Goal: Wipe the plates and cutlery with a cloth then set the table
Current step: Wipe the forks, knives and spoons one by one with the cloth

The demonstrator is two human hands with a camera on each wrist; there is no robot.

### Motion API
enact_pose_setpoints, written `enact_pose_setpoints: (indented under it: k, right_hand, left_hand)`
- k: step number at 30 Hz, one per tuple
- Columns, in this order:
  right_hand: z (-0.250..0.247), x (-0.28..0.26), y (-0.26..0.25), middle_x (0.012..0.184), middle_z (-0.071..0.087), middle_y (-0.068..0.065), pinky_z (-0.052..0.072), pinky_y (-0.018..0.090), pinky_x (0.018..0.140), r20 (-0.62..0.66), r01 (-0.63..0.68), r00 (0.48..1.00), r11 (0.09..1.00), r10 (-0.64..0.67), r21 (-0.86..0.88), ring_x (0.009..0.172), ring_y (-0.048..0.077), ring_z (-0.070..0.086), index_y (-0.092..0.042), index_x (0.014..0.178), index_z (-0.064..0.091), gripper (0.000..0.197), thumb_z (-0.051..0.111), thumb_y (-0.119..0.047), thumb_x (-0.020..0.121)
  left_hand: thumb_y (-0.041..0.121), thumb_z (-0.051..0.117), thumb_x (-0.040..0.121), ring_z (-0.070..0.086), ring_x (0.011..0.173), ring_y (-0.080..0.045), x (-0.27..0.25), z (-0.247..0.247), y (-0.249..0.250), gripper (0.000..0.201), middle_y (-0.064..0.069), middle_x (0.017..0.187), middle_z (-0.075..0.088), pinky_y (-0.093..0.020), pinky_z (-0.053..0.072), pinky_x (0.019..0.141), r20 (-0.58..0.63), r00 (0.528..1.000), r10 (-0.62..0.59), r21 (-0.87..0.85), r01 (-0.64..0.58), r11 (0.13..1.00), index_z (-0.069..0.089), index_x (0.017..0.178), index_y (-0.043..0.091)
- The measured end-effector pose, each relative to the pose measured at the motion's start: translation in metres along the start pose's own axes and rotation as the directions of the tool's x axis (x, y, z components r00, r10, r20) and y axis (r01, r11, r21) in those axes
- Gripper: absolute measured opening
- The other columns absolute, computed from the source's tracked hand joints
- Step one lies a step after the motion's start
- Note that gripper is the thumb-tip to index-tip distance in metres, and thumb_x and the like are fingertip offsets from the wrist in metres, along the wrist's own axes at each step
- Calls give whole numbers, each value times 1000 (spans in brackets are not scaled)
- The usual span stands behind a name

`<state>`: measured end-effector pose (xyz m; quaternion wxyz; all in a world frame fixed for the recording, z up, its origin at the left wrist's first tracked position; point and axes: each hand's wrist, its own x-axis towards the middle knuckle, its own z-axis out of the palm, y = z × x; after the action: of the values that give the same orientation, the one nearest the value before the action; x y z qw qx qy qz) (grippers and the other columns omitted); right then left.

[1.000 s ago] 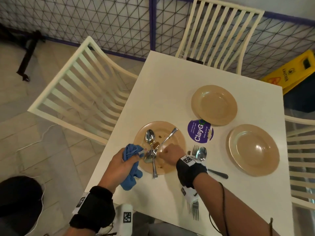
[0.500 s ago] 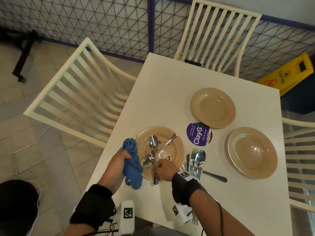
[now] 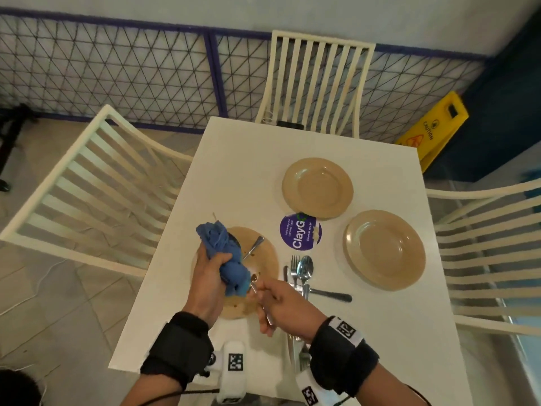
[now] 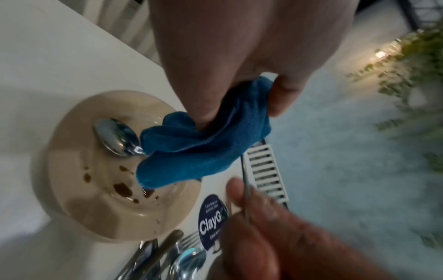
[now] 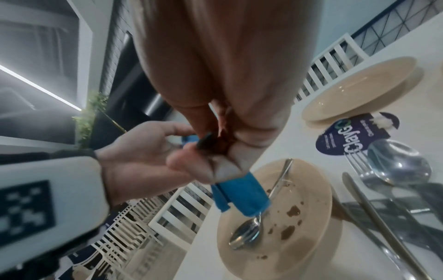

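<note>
At the left, the blue cloth [image 3: 225, 256] is bunched in the left hand [image 3: 205, 276], whose grip is clenched round it above the dirty plate [image 3: 265, 265] near the desk [image 3: 248, 159] edge. A utensil handle [image 3: 262, 303] is pinched in the right hand [image 3: 281, 306], grip closed on it, w/ the business end buried in the cloth; whether it is a spoon or fork cannot be told, since that end is hidden. The wipe is judged to be under way. Risk 1: brown stains [image 4: 122, 189] on the plate sit just under the hanging cloth end, so a low pass could pick up sauce and smear it back onto the cutlery. Risk 2: a spoon [image 4: 116, 139] and another utensil [image 3: 254, 247] lie loose on that plate; a snagged cloth fold could drag them off, and the plate sits close to the desk's left edge. Risk 3: the thin handle could slip from the pinch if pulled hard thru the cloth. Further right, wiped-looking cutlery [image 3: 303, 273] lies beside the sticker [image 3: 300, 234]; a dropped dirty piece could land on it. Two clean-looking plates [image 3: 317, 187] and [image 3: 385, 249] sit well apart, prob. safe.
</note>
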<state>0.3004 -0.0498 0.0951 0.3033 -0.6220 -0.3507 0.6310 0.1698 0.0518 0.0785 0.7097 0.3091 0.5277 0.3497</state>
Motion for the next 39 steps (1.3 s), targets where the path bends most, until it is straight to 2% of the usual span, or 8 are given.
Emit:
enact_pose_setpoints:
  k: [6,11,15,24,28,31,35,39]
  right_hand:
    - [-15,-48,-3,62,45,-2,33,19,44,-47,61,997,993,-56,97,44,7,41,-8,108,56,23,35,-16,106]
    - [-42,-53,1,66,44,4,34,24,46,-167,130,979,989,-118,66,46,9,39,-4,103,58,24,37,-16,105]
    - [-49,-72,9,65,45,2,33,21,45,-151,139,981,986,-125,87,47,9,38,-7,105,59,24,38,-19,105]
    - [-64,-84,9,64,48,-1,34,17,45,-183,228,958,973,-218,36,46,4,40,-5,102,61,24,40,-16,106]
    - [-63,-73,5,59,47,-1,34,21,45,-240,256,940,967,-244,20,44,6,40,-4,97,61,24,41,-14,105]
    - [-62,-60,5,64,50,11,40,29,45,-231,225,951,973,-207,54,45,14,46,3,91,53,24,39,-10,105]
    - [-65,-58,7,84,65,9,57,34,65,-242,179,956,983,-163,45,69,21,65,-8,92,59,20,44,-14,104]
    - [-83,-47,5,108,70,4,59,42,88,-373,268,901,960,-221,79,103,23,68,-22,108,67,21,54,-36,99]
  left_hand:
    - [11,65,96,70,107,-27,2,39,6,29,-6,113,72,-47,55,97,0,976,216,345,-203,916,61,125,15]
    - [26,60,101,75,80,-26,-28,82,-9,21,-9,82,76,-42,62,75,-7,992,127,246,-122,962,67,106,7]
    - [26,63,99,73,91,-32,-25,88,-1,28,-15,97,75,-32,61,66,-14,988,151,256,-143,956,67,114,3]
    - [27,64,98,74,92,-33,-41,110,-5,28,-13,96,77,-46,59,89,9,996,88,190,-88,978,71,107,2]
    - [30,58,101,66,76,-24,-56,116,-3,27,-11,92,73,-35,55,66,65,996,68,27,-70,997,66,112,6]
    - [30,58,102,69,73,-22,-68,113,-13,26,-14,97,75,-31,56,59,145,988,45,198,-73,977,68,109,8]
    - [37,59,100,75,82,-18,-67,93,-14,23,-2,91,78,-33,59,72,192,977,88,401,-160,902,71,107,18]
    - [39,57,100,62,61,-2,-76,86,-17,20,5,72,70,-18,46,61,327,937,121,581,-300,757,68,89,27]
